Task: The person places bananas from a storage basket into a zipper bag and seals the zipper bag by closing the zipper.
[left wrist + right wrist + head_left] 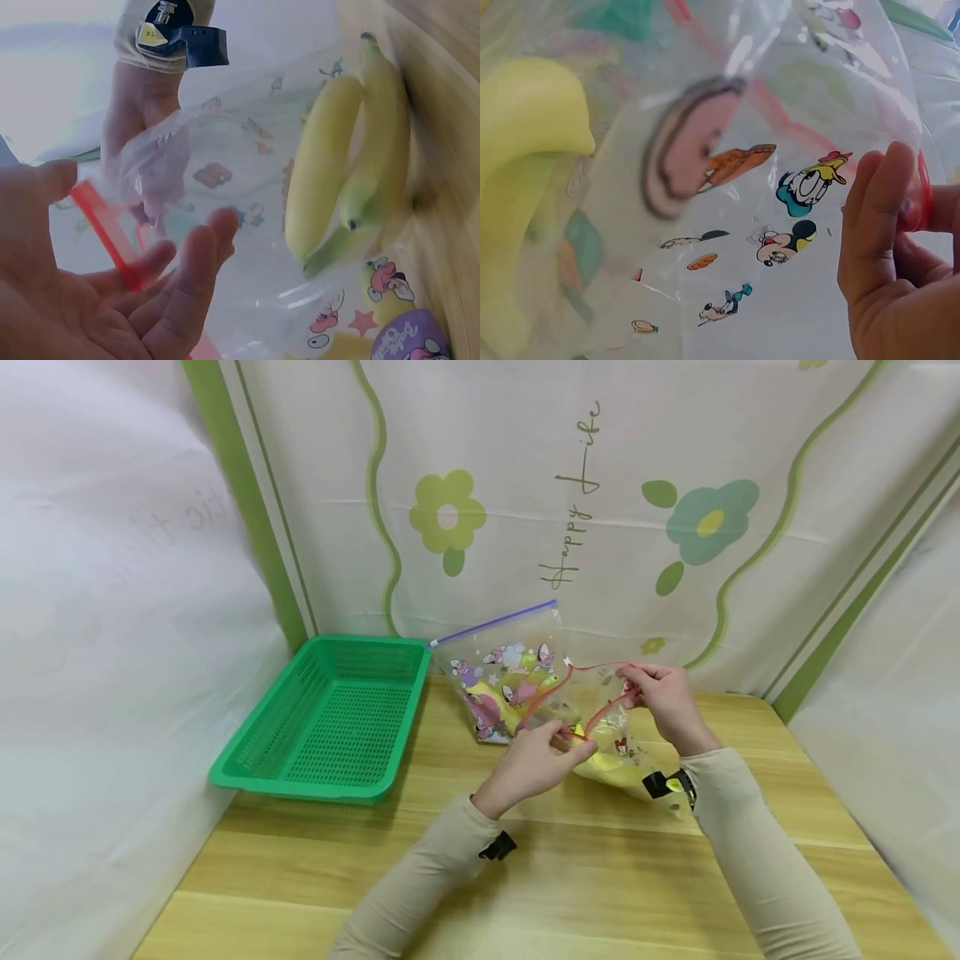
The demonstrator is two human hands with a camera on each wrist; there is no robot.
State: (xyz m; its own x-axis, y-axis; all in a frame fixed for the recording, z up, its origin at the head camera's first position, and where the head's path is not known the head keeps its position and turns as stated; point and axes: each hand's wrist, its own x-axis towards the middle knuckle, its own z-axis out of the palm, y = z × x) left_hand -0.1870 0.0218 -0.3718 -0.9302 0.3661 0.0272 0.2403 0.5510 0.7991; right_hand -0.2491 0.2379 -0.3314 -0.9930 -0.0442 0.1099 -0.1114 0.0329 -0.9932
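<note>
1. While both our hands worked at the red-zip bag (600, 710), it lay on the surface (570, 877) just in front of the purple-zip bag (502, 681).
2. Our left hand (534, 766) pinched the near end of the red zip strip (105, 225), thumb and fingers curled round it.
3. Our right hand (663, 702) pinched the far end of that strip, fingers (877, 217) closed on the plastic.
4. Between the two grips the bag mouth stood pulled apart.
5. Yellow bananas (337, 157) lay inside the bag, against the wood.
6. A green basket (330, 718) sat to the left, near the purple-zip bag.
</note>
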